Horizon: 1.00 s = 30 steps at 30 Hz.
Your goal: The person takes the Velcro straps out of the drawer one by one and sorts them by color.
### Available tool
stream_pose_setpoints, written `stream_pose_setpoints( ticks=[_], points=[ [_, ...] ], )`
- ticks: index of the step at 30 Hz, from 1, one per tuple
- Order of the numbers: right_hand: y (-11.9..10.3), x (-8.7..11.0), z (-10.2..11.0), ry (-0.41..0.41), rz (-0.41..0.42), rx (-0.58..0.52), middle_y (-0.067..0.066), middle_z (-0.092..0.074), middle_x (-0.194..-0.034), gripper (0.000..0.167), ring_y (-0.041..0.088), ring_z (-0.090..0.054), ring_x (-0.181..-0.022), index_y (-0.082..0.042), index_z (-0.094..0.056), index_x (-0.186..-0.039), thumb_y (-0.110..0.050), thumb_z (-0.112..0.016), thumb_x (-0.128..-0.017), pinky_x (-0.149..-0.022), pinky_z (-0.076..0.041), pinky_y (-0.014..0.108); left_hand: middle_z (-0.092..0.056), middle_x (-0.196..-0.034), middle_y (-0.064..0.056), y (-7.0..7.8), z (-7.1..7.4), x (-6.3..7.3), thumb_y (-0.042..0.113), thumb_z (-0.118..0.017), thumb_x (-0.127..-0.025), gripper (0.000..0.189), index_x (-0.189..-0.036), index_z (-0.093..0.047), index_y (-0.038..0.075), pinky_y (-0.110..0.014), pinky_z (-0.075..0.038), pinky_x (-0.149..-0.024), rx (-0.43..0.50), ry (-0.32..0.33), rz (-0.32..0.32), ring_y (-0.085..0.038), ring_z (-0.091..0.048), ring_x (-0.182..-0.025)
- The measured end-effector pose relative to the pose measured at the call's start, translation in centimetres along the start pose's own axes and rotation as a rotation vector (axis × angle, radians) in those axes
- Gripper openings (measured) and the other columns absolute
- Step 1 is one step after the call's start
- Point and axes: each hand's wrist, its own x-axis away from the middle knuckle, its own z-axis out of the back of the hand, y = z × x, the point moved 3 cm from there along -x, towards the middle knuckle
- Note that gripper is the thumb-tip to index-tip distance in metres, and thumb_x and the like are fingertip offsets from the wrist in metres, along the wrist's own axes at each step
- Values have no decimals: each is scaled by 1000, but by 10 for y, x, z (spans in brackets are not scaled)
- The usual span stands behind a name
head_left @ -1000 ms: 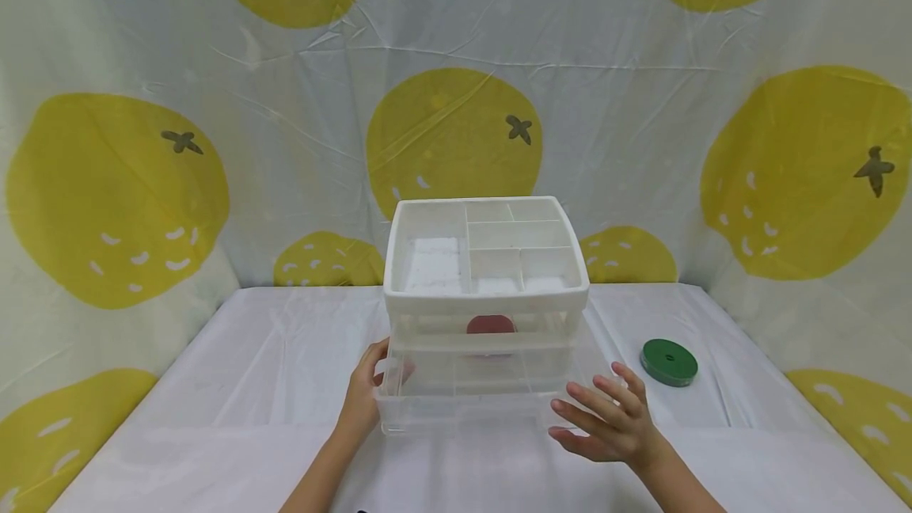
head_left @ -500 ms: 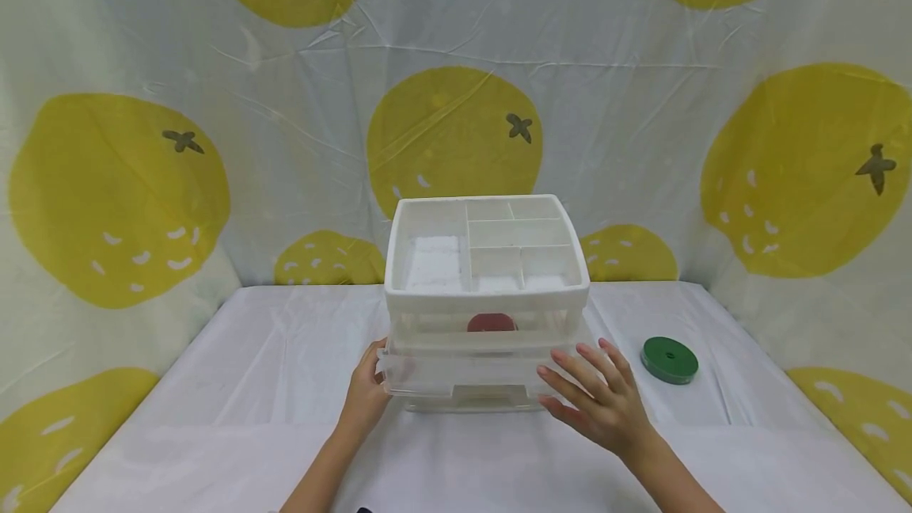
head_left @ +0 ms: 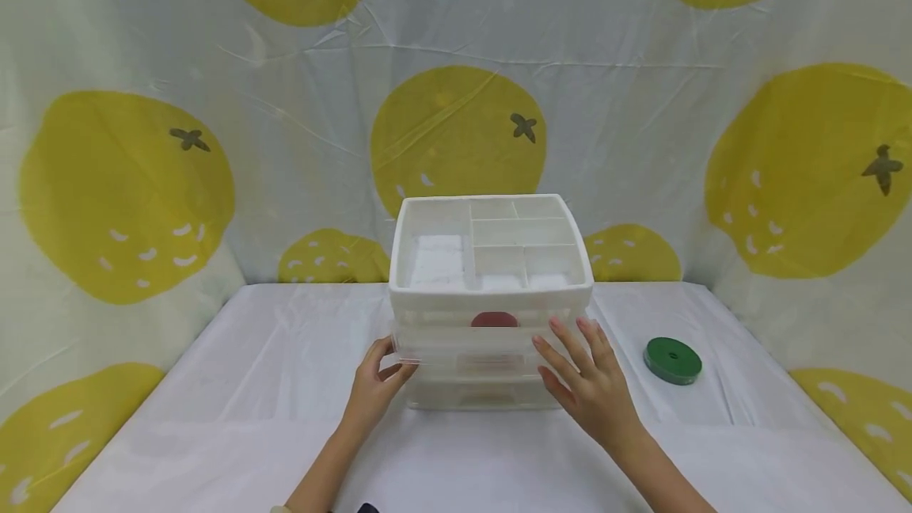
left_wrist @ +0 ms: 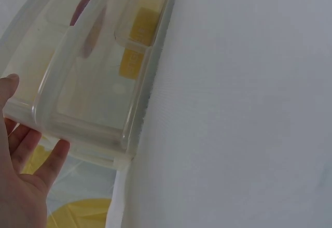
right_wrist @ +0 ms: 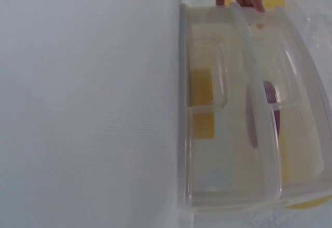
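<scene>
A white plastic drawer organiser (head_left: 492,292) with a divided top tray stands mid-table. My left hand (head_left: 374,386) is at the left end of its translucent upper drawer (head_left: 442,343), fingers and thumb extended about the corner. My right hand (head_left: 594,390) has its fingers spread near that drawer's right front; the exact contact is hard to tell. A dark red rounded thing (head_left: 495,320) shows through the clear plastic. In the left wrist view, a yellow block-like thing (left_wrist: 142,31) shows behind the lower drawer front (left_wrist: 104,93).
A green disc (head_left: 673,360), apparently a wrapped roll, lies to the right of the organiser. White cloth (head_left: 470,465) covers the table. Lemon-patterned sheets (head_left: 456,133) hang behind and at the sides. A small dark thing (head_left: 367,508) pokes in at the bottom edge.
The pulled-out drawer has moved back into the organiser, both hands following it. My right hand has moved forward and left, onto or near its front. The green disc has not moved.
</scene>
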Motion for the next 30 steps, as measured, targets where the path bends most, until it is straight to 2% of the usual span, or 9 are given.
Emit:
stream_pose_setpoints(
  ticks=[7,17,23,30],
  points=[
    [7,3,-13,-62,-36,32,14,-50,-129,30,37,-34,-128,-11,-58,-116,-27,-39,-98,-114,-19,42,-54,-109,-3,-1,-2,0,18,-69,-80,43,-120,-54,11,-22,-50,-86,-16,14,20,-6,-49,-101],
    [10,7,-26,-60,-32,23,8,-29,-148,40,32,-16,-139,-14,-44,-134,-28,-38,-98,-114,-16,45,-54,-112,-4,0,0,1,18,-68,-81,46,-123,-52,11,-23,-50,-86,-36,16,26,-6,-49,-103],
    [7,6,-26,-87,-46,29,8,-25,-149,42,31,-12,-140,-14,-41,-137,-29,-37,-98,-115,-13,45,-54,-111,-5,-1,0,2,16,-68,-81,46,-123,-52,9,-25,-51,-85,-39,21,-9,-4,-49,-101],
    [3,4,-23,-172,-96,73,6,-19,-150,44,29,-9,-140,-16,-36,-140,-33,-31,-99,-116,-9,45,-55,-110,-4,-3,0,1,19,-68,-81,44,-122,-53,10,-23,-51,-85,-57,23,-2,-4,-49,-101]
  ],
)
